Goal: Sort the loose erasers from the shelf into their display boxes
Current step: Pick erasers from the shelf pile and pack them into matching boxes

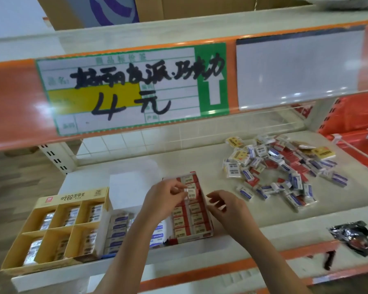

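Left hand (pixel 166 198) held one small red-and-white eraser (pixel 191 193) in a pinch, thumb and forefinger closed on its left end, the rest of the fingers curled in behind. The eraser sat directly over the upper part of the red display box (pixel 191 209), its long axis running roughly left to right, in line with the erasers already packed there in two columns. The open slot appeared to lie just under and slightly right of the pinch, so the coming move looked like a short drop rather than a reach.

Right hand (pixel 223 206) hovered just beside the box's right wall, fingers loosely curled, holding nothing that could be seen (it may have been waiting to steady the box or nudge the eraser flat). Both forearms came up from the bottom edge, wrists bent down toward the shelf (pixel 179 164).

The loose pile (pixel 283 166) of mixed red, blue and yellow erasers lay well apart to the right, nearer the right hand. The yellow divided box (pixel 57 225) and the blue-labelled eraser box (pixel 117 230) stood left of the red one, touching in a row.
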